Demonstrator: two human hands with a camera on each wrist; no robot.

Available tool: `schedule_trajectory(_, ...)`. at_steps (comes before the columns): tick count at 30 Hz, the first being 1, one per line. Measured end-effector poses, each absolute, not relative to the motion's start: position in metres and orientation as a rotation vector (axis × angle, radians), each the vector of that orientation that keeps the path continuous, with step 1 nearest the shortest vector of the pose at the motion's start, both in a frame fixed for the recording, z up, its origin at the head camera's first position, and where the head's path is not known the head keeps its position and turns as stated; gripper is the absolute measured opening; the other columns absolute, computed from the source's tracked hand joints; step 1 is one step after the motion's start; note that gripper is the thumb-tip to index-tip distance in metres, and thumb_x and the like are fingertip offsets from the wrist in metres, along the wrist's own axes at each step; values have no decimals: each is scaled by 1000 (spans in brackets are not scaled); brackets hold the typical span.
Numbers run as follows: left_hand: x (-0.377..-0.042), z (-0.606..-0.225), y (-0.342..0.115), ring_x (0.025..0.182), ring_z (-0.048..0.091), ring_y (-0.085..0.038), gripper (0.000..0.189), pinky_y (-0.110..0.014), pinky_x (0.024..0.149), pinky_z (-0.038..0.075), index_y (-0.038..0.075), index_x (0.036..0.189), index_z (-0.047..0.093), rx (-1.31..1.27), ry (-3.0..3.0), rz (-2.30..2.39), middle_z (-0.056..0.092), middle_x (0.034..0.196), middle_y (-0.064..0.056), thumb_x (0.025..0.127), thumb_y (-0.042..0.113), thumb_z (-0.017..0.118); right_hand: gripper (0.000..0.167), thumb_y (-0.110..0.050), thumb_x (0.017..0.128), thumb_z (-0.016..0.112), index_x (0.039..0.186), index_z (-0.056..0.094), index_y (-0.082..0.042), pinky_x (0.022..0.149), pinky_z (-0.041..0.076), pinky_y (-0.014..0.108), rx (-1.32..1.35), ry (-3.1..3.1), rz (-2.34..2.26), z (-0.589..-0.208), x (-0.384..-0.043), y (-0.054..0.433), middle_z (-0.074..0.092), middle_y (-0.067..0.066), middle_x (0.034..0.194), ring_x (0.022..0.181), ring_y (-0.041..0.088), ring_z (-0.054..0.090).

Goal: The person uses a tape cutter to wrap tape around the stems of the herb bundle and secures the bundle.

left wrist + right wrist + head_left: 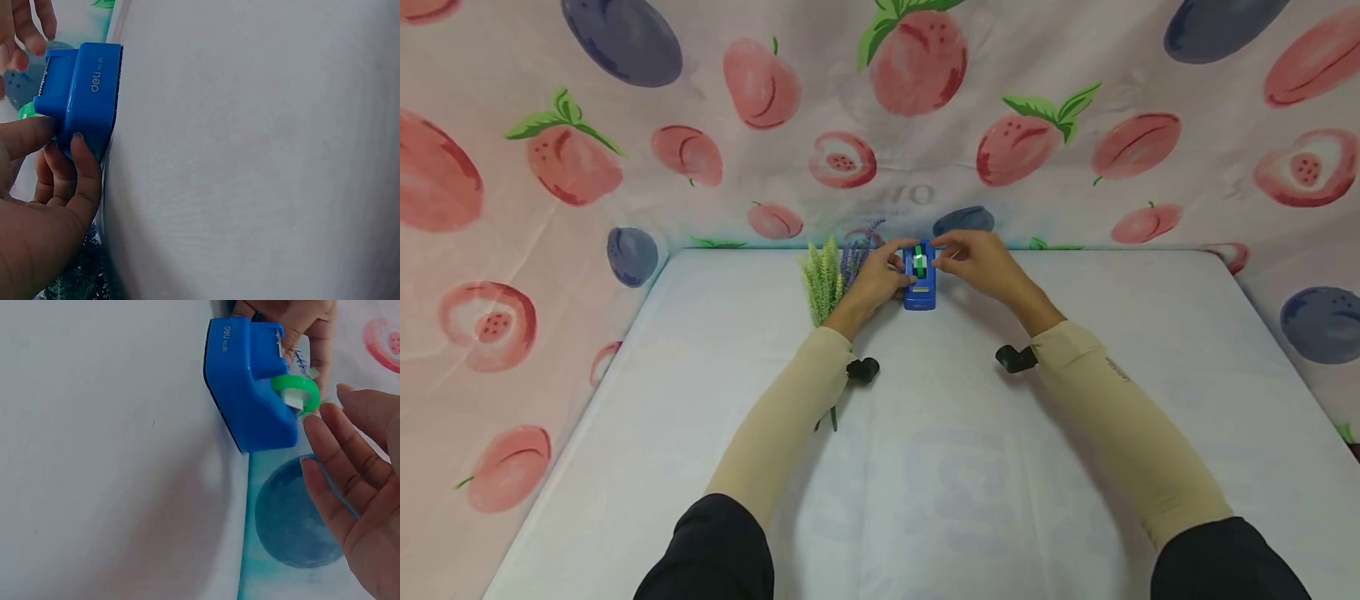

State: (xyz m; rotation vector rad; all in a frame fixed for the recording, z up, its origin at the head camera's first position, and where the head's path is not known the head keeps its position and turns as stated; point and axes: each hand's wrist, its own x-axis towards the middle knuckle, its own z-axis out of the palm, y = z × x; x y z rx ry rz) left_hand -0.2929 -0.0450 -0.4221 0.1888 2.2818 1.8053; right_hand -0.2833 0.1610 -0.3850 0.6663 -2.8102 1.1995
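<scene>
A blue tape dispenser [920, 301] stands at the table's far edge, carrying a green tape roll [310, 394]. My left hand [874, 282] grips the dispenser's near-left side between thumb and fingers, as the left wrist view shows. On the other side, my right hand [983, 262] is beside the roll. Its fingers [359, 465] are loosely extended, their tips close to the green rim; whether they touch it I cannot tell. Part of the roll sits down inside the dispenser, out of sight.
Artificial flowers, yellow-green [822, 279] and purple [852, 260], lie left of the dispenser, partly under my left forearm. Behind the white-covered table [955, 467] hangs a fruit-print cloth [917, 150]. A black wrist camera [1015, 359] sticks out below my right wrist.
</scene>
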Motion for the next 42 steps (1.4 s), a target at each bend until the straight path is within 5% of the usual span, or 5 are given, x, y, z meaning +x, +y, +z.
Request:
schedule_trajectory(14,-294,-424,-46,71,52,-15,61,-35,62,50,20,145,56,205,2272,1809,47,101,-8,92,-8,68,25,-16,91,78,112,76,-3,70,46,35,665,-2802,1126,-393,-297,129,59,12,91,81,27,56)
schedule_trajectory(21,-294,-424,-45,66,50,-15,61,-36,61,49,22,144,57,212,2294,1790,47,100,-9,92,-8,68,11,-13,93,74,99,74,-3,76,48,36,593,-2803,1209,-393,-295,125,58,13,98,87,26,56)
schedule_trajectory(32,-293,-422,-46,68,49,-16,60,-36,61,48,22,146,55,265,2346,1732,47,104,-14,94,-5,67,13,-18,100,67,102,68,-5,72,54,31,576,-2747,1381,-398,-291,134,54,11,105,80,26,57)
schedule_trajectory(42,-292,-420,-45,73,49,-17,61,-32,60,45,21,146,55,320,2420,1670,48,107,-17,93,-8,66,15,-22,100,67,104,68,-7,67,50,36,555,-2707,1594,-401,-281,143,69,19,94,86,44,65)
